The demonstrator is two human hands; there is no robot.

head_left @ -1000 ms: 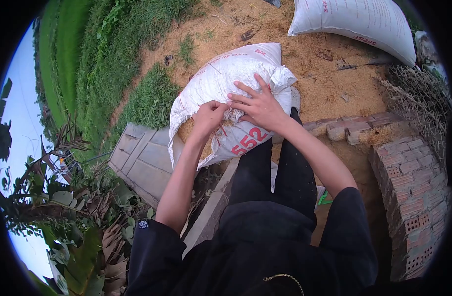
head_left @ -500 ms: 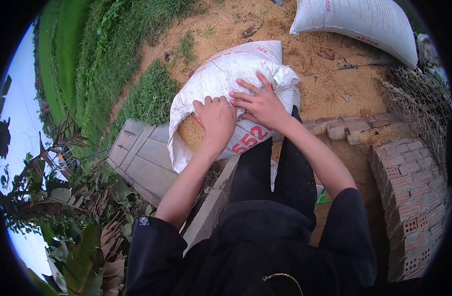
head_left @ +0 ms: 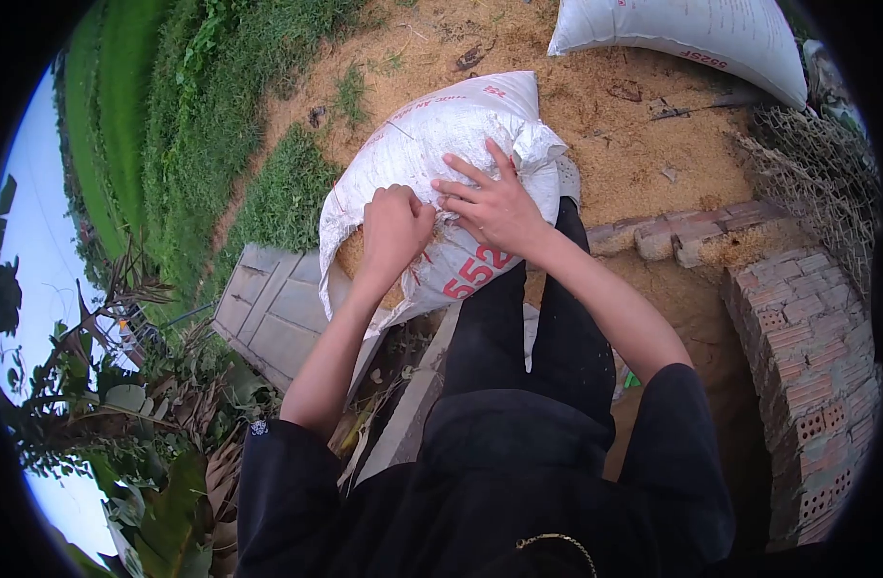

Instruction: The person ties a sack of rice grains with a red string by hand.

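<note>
On the sand [head_left: 644,144] by my knees, my left hand [head_left: 395,226] has curled tight on the mouth of the white sack [head_left: 441,125], pulling it shut, my right hand [head_left: 494,204] flat, fingers wide

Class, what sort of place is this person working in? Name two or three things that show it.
Probably a rural farmyard, outdoors: a filled woven sack, a second sack on tan ground, green grass and a low brick wall.
</note>
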